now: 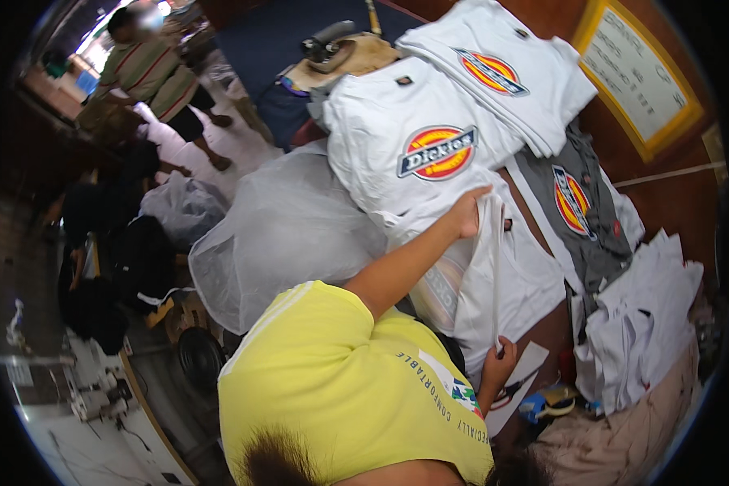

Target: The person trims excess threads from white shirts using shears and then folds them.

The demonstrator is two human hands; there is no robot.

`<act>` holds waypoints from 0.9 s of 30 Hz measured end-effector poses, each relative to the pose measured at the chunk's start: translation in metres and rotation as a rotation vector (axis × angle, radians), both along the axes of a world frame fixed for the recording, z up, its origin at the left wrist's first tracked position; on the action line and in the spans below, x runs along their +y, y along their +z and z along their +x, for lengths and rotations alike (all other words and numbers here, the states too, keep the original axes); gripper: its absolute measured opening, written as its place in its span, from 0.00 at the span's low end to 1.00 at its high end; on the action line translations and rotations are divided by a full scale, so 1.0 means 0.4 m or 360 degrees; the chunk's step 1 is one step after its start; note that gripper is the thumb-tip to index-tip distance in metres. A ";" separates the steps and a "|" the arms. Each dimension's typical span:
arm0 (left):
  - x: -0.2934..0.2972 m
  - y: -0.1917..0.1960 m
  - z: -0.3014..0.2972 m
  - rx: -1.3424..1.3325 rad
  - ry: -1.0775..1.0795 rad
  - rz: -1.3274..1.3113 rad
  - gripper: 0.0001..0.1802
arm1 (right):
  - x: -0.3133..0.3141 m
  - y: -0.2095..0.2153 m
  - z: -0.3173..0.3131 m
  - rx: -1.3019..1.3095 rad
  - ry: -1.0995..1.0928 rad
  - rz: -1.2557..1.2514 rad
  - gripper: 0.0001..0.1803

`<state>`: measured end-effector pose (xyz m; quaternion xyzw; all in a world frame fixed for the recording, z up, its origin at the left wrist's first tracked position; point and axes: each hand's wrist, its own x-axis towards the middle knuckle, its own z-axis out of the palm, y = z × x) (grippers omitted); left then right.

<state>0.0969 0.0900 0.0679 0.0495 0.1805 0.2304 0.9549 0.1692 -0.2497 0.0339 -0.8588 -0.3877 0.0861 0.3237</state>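
A white T-shirt (479, 301) is stretched between my two hands. My left hand (465, 213) is closed on its upper end, thumb and fingers pinching the cloth. Nearer to me, my right hand (500, 363) is closed on the lower end of the same folded edge. A reversed print shows faintly through the fabric. Under and beside it lies more white cloth (535, 275). Just beyond my left hand is a folded white T-shirt (364, 154) with a red, yellow and blue emblem. Scissors (512, 390) and a white card strip (530, 360) lie by my right hand.
Another white T-shirt pile (494, 57) and a grey T-shirt (573, 202) lie farther off. At right is a heap of white cloth (640, 324); at left, a translucent plastic bag (287, 227). An iron (330, 50) stands behind. A person (150, 77) stands far left, near a sewing machine (101, 397).
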 end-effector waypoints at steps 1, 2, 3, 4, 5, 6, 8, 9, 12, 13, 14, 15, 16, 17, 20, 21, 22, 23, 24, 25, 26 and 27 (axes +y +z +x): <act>0.006 -0.011 -0.007 0.0128 0.0022 0.0026 0.17 | 0.004 -0.004 0.011 0.0029 0.0025 -0.0066 0.15; 0.009 -0.028 -0.013 0.0245 0.0039 0.0036 0.15 | 0.005 -0.005 0.023 0.0017 0.0090 -0.0075 0.15; 0.017 -0.047 -0.031 0.0323 -0.0028 0.0135 0.14 | 0.011 -0.008 0.027 0.0034 0.0124 -0.0048 0.15; 0.023 -0.079 -0.045 0.0402 -0.0107 0.0229 0.12 | 0.014 -0.005 0.024 0.0050 0.0147 -0.0025 0.15; 0.025 -0.097 -0.065 0.0485 -0.0187 0.0319 0.12 | 0.014 -0.004 0.023 0.0070 0.0169 -0.0006 0.15; 0.026 -0.114 -0.082 0.0652 -0.0272 0.0704 0.16 | 0.011 -0.009 0.029 0.0065 0.0179 0.0009 0.15; 0.005 -0.067 -0.108 0.1068 -0.0522 0.1160 0.20 | -0.003 -0.025 0.036 0.0052 0.0159 0.0035 0.16; -0.005 -0.047 -0.122 0.1277 -0.0647 0.1385 0.23 | -0.008 -0.028 0.037 0.0059 0.0144 0.0054 0.16; -0.014 -0.028 -0.174 0.1385 -0.0729 0.1530 0.27 | -0.016 -0.024 0.031 0.0064 0.0122 0.0118 0.16; -0.015 -0.017 -0.190 0.1389 -0.0779 0.1570 0.27 | -0.017 -0.016 0.025 0.0053 0.0122 0.0140 0.16; -0.013 -0.027 -0.202 0.1456 -0.0755 0.1601 0.29 | -0.017 -0.009 0.020 0.0043 0.0122 0.0163 0.16; -0.013 -0.026 -0.211 0.1517 -0.0764 0.1663 0.29 | -0.020 -0.006 0.018 0.0043 0.0119 0.0172 0.16; -0.013 -0.024 -0.220 0.1579 -0.0773 0.1724 0.29 | -0.024 -0.004 0.017 0.0044 0.0116 0.0182 0.16; -0.011 -0.023 -0.229 0.1642 -0.0783 0.1785 0.30 | -0.027 -0.001 0.013 0.0046 0.0112 0.0191 0.16; -0.014 0.007 -0.232 0.1959 -0.0875 0.2061 0.29 | -0.028 -0.002 0.010 0.0000 0.0118 0.0214 0.17; -0.018 -0.001 -0.234 0.2085 -0.0668 0.2282 0.27 | -0.029 -0.004 0.008 -0.0025 0.0126 0.0230 0.17; -0.030 -0.013 -0.234 0.2195 -0.0450 0.2499 0.25 | -0.030 0.003 0.002 -0.0021 0.0122 0.0233 0.17; -0.040 -0.024 -0.234 0.2296 -0.0217 0.2711 0.23 | -0.029 0.011 -0.005 -0.0018 0.0116 0.0235 0.17; -0.046 -0.034 -0.231 0.2284 -0.0134 0.2773 0.22 | -0.028 0.018 -0.011 -0.0014 0.0109 0.0238 0.17; -0.054 -0.033 -0.225 0.2262 -0.0054 0.2840 0.21 | -0.030 0.020 -0.015 -0.0017 0.0106 0.0256 0.17; -0.063 -0.033 -0.219 0.2237 0.0026 0.2906 0.20 | -0.032 0.022 -0.018 -0.0021 0.0101 0.0273 0.17; -0.075 -0.034 -0.213 0.2125 0.0118 0.3104 0.20 | -0.035 0.023 -0.022 -0.0026 0.0095 0.0291 0.17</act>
